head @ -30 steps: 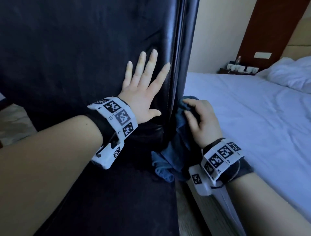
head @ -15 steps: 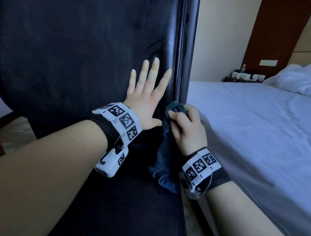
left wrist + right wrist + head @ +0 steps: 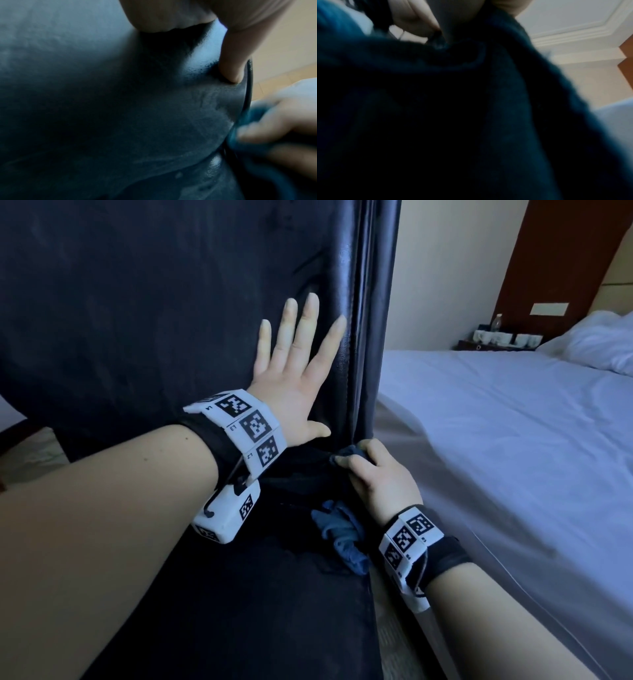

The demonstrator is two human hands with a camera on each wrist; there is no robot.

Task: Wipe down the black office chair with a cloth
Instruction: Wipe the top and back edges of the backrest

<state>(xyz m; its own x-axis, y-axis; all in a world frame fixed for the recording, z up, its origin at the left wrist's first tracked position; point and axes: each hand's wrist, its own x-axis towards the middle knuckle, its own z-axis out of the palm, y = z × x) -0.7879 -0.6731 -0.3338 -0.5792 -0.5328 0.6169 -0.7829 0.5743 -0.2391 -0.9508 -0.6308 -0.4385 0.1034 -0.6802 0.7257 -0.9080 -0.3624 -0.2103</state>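
Observation:
The black leather chair backrest (image 3: 154,302) fills the left of the head view, with its seat (image 3: 257,611) below. My left hand (image 3: 294,378) lies flat on the backrest with fingers spread and straight, near the right edge seam. My right hand (image 3: 373,481) grips a dark blue cloth (image 3: 342,532) at the bottom of the backrest's right edge, where it meets the seat. The cloth's loose end hangs down onto the seat edge. In the left wrist view the thumb (image 3: 235,65) presses the leather (image 3: 120,108). The cloth (image 3: 453,121) covers most of the right wrist view.
A bed with white sheets (image 3: 513,440) stands close on the right, a pillow (image 3: 596,344) at its far end. A dark shelf with white cups (image 3: 507,338) sits by the far wall. A narrow strip of floor (image 3: 394,645) separates chair and bed.
My right hand with the cloth has slid down the backrest's right edge to the seat junction. My left hand has stayed flat on the backrest.

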